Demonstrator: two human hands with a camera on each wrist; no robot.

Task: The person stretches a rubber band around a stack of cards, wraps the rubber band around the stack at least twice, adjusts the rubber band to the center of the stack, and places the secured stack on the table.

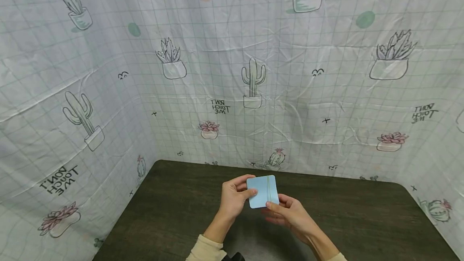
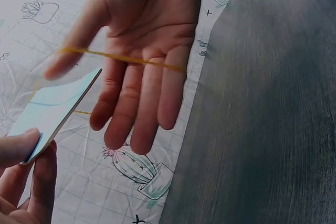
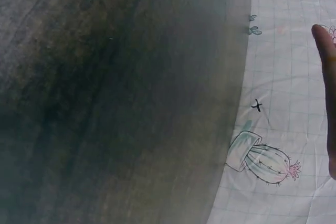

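Observation:
My left hand (image 1: 232,198) pinches a thin stack of light blue cards (image 1: 260,193) with rounded corners, thumb on the face and fingers behind. A yellow rubber band (image 2: 121,57) runs across the face of the cards near their right side. In the left wrist view my right hand (image 2: 149,32) faces the cards, palm showing and fingers nearly straight. The band stretches across its thumb and fingers. Seen from the head, the right thumb overlaps the lower right of the cards. Only part of the right hand (image 3: 328,93) enters the right wrist view, at its edge.
Both hands are over a dark wood-grain table (image 1: 163,208) with rounded far corners. A pale grid-patterned cloth (image 1: 224,43) printed with potted cacti hangs around the back and sides. A small black object (image 1: 235,257) shows beside the left sleeve (image 1: 206,249).

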